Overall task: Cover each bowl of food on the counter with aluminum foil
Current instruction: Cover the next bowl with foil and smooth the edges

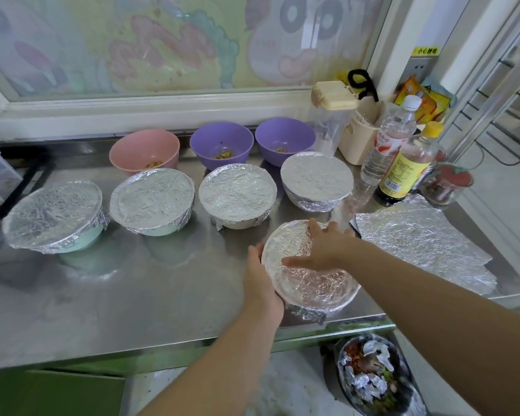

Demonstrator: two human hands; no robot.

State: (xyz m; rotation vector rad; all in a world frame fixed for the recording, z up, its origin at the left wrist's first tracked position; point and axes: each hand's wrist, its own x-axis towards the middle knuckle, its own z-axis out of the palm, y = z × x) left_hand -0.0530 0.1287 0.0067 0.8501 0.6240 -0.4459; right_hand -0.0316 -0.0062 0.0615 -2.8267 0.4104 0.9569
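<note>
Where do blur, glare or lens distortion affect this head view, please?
Head view: the right hand has motion-blurred fingers over the near bowl; the counter softly mirrors the covered bowls; the wide-angle lens bows the window frame; glare is mild.

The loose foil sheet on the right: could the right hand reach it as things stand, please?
Probably yes: the foil sheet lies flat beside the right hand on the covered bowl, nothing between them.
</note>
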